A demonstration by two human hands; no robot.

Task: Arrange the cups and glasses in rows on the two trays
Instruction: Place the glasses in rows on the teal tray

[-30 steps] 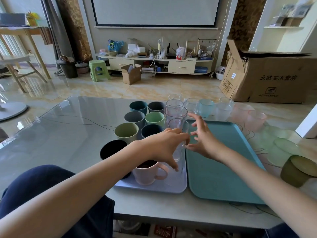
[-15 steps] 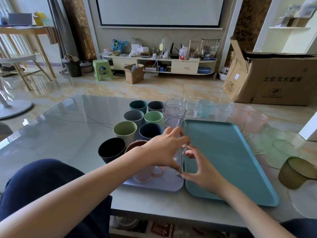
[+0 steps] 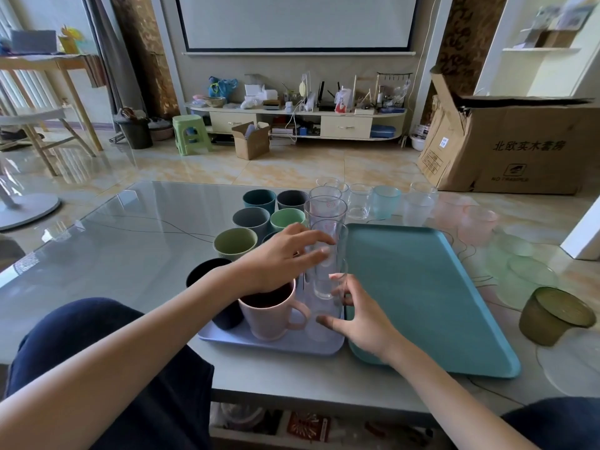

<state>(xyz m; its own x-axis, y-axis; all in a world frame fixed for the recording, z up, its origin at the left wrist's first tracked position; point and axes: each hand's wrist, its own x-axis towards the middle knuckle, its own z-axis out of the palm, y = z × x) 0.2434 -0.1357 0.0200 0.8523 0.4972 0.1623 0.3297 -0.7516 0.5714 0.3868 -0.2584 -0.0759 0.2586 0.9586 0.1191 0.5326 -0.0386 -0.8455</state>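
A lavender tray [image 3: 227, 340] is used as the landmark; it lies on a glass-topped table [image 3: 130, 241]. On its near part a pink mug [image 3: 271, 311] is set, its handle turned toward the clear glasses. Just left of the mug a black cup [image 3: 207, 277] is partly hidden by the left forearm. Along the tray's right edge a row of clear glasses is stood. The nearest clear glass [image 3: 324, 303] is grasped by the right hand [image 3: 360, 315], thumb low on its near side and fingers curled round its far side. The second clear glass [image 3: 328, 245] is pinched near its middle by the fingertips of the left hand [image 3: 279, 258], which reaches over the mug. Further back on the tray, sage, grey, mint, teal and dark cups are ranged in two columns. Touching the lavender tray's right edge, a teal tray [image 3: 422, 287] is laid, nothing on it. Beyond that tray, more clear and tinted glasses are grouped on the table, and an olive tumbler [image 3: 552, 319] is seen at its far right.
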